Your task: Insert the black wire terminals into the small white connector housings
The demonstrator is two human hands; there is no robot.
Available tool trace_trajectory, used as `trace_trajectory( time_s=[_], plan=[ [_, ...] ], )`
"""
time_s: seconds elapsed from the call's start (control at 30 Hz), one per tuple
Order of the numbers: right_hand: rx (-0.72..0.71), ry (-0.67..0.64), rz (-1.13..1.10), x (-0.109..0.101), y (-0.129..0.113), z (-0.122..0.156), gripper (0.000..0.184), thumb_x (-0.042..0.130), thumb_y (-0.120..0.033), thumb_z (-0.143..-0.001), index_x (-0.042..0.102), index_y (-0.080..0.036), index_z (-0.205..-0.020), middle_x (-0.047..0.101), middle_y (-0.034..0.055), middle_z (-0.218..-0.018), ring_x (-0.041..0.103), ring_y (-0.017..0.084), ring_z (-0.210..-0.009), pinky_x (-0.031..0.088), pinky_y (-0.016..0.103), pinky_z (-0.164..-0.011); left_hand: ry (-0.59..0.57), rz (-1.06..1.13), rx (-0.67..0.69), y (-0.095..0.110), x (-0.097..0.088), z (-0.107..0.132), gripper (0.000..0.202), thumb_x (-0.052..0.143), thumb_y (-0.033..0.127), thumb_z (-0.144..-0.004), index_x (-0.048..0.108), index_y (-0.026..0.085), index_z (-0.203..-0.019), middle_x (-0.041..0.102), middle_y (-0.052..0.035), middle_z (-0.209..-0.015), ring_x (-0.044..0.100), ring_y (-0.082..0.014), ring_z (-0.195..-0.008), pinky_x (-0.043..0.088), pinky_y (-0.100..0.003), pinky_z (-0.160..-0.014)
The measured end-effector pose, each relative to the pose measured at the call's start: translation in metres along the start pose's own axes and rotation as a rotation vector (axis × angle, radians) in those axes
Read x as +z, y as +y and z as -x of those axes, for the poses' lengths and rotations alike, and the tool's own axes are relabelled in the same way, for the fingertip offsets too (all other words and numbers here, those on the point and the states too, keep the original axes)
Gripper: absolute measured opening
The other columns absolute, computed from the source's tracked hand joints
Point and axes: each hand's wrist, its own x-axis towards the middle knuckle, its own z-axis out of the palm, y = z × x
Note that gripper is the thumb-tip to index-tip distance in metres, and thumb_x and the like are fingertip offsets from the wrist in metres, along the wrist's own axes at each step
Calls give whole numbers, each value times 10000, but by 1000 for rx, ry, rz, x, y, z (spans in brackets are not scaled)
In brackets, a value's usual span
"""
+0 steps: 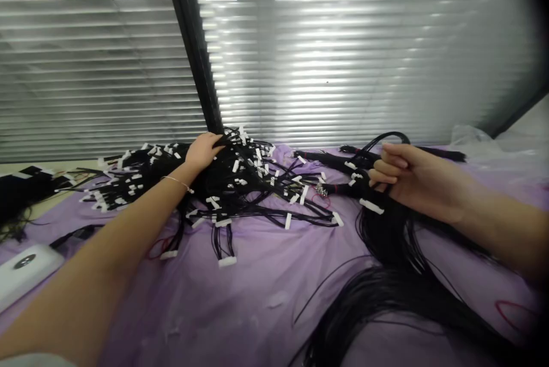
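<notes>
My left hand (205,151) reaches to the back of a heap of black wire harnesses (253,184) with white connectors. Its thumb and a finger are stretched out and apart on the wires; the other fingers are hidden. On the right, my right hand (405,181) is raised with its fingers curled round thin black wires, partly hidden by the hand. One black loop (392,135) arcs up behind it. Just below the fingers is a white connector (371,206), and a thick bundle of black wires (386,241) lies under the wrist.
A purple plastic sheet (240,310) covers the table. Another long black wire bundle (386,298) curves across the near right. At left lies a white device (30,272) beside my forearm. Behind the table are window blinds (321,70) and a dark slanted post (193,41).
</notes>
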Motion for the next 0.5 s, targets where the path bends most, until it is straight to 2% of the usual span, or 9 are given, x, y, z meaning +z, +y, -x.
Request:
trace_trajectory(
  time_s=[0.1, 0.2, 0.27, 0.3, 0.33, 0.37, 0.43, 0.5],
  plan=[
    [-24, 1, 38, -2, -2, 4, 416, 546, -334, -801, 251, -181, -549, 176, -50, -534, 246, 85, -497, 324, 222, -509, 40, -35, 8, 11, -7, 8, 474, 367, 389, -867, 507, 154, -1253, 499, -118, -1289, 373, -296, -1227, 246, -474, -1041],
    [-86, -14, 224, -11, 3, 8, 422, 522, -379, -818, 281, -182, -534, 250, -37, -527, 281, 98, -517, 305, 250, -522, 88, -79, 54, 33, -24, 30, 499, 382, 300, -854, 400, 234, -1348, 326, -63, -1444, 161, -322, -1349, 43, -597, -1053],
    [-159, -10, 409, -17, 8, 13, 433, 520, -399, -826, 302, -178, -524, 303, -27, -530, 287, 102, -528, 280, 262, -526, 124, -108, 128, 50, -31, 57, 518, 359, 248, -853, 368, 222, -1370, 264, -73, -1471, 106, -286, -1375, 12, -554, -1081],
    [-184, -9, 472, -18, 10, 16, 436, 516, -406, -831, 312, -176, -523, 315, -25, -533, 283, 102, -529, 270, 266, -526, 85, -87, 198, 58, -32, 73, 495, 342, 266, -868, 392, 219, -1358, 275, -78, -1466, 120, -259, -1378, 51, -502, -1103],
    [-205, -19, 501, -17, 12, 20, 440, 510, -417, -834, 317, -175, -522, 320, -24, -534, 284, 103, -529, 267, 269, -528, -19, -38, 290, 66, -31, 88, 481, 326, 306, -883, 409, 223, -1349, 299, -80, -1455, 160, -230, -1373, 106, -445, -1116],
    [-217, -44, 503, -15, 14, 24, 445, 505, -433, -834, 322, -175, -520, 321, -23, -535, 294, 107, -532, 271, 272, -532, -153, 12, 351, 72, -29, 102, 494, 300, 350, -900, 358, 247, -1380, 285, -68, -1465, 177, -212, -1372, 127, -420, -1119],
    [-226, -161, 467, -7, 19, 31, 469, 500, -470, -824, 321, -177, -505, 322, -20, -522, 323, 117, -531, 283, 278, -531, -358, 57, 427, 82, -23, 122, 550, 293, 457, -897, 242, 302, -1422, 187, -54, -1502, 127, -237, -1386, 84, -476, -1114],
    [-225, -319, 478, 2, 25, 37, 479, 489, -485, -825, 332, -178, -492, 334, -18, -504, 340, 122, -523, 294, 283, -532, -414, 33, 443, 88, -15, 127, 614, 313, 553, -865, 202, 332, -1427, 100, -66, -1518, 37, -296, -1390, 26, -562, -1081]
  ],
)
